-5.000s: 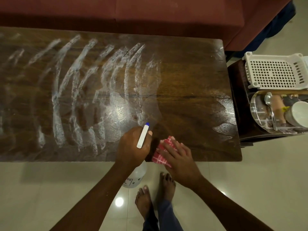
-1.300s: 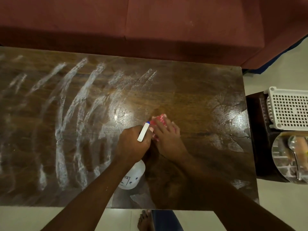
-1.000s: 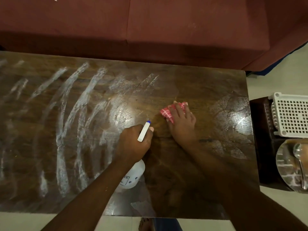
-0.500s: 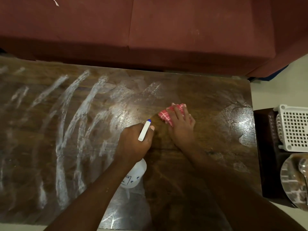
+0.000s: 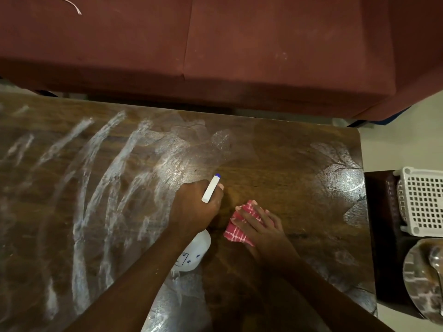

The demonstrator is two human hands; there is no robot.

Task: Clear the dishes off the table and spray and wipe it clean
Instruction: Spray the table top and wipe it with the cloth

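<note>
Head view: looks down on a dark wooden table (image 5: 287, 164) that fills the frame from 9 o'clock across to 3 o'clock.
Edges: the table's far edge, at 12 o'clock, runs close to a red sofa (image 5: 215, 56). Its short edge, at 3 o'clock, lies beside a dark side stand (image 5: 381, 212), which carries a white slotted basket (image 5: 422, 200) and a round clear plate (image 5: 417, 283). Pale floor (image 5: 395, 144) shows at 2 o'clock.
Open room: bare wood lies all round both hands. It is widest towards 9 o'clock, where white streaks (image 5: 81, 188) arc across the top, and streak-free from 12 to 2 o'clock of the hands.
Left hand (image 5: 194, 207): near the table's middle, with its fingers (image 5: 221, 186) curled tightly round the neck of the spray bottle (image 5: 194, 252).
Spray bottle: its pale, rounded body shows below the left wrist at 6 o'clock, with a small printed label. The white nozzle with a blue tip points to 1 o'clock above the knuckles. I cannot tell whether its base touches the table.
Right hand (image 5: 263, 226): just at 4 o'clock of the left hand and not touching it. Its fingers (image 5: 247, 213) are straight and slightly spread, pressing flat on the cloth (image 5: 236, 232).
Cloth: red with a thin white check, folded small and lying on the table under the right fingers. Its edges stick out at 11 o'clock and 7 o'clock of that hand, and it sits at 2 o'clock of the bottle's body.
</note>
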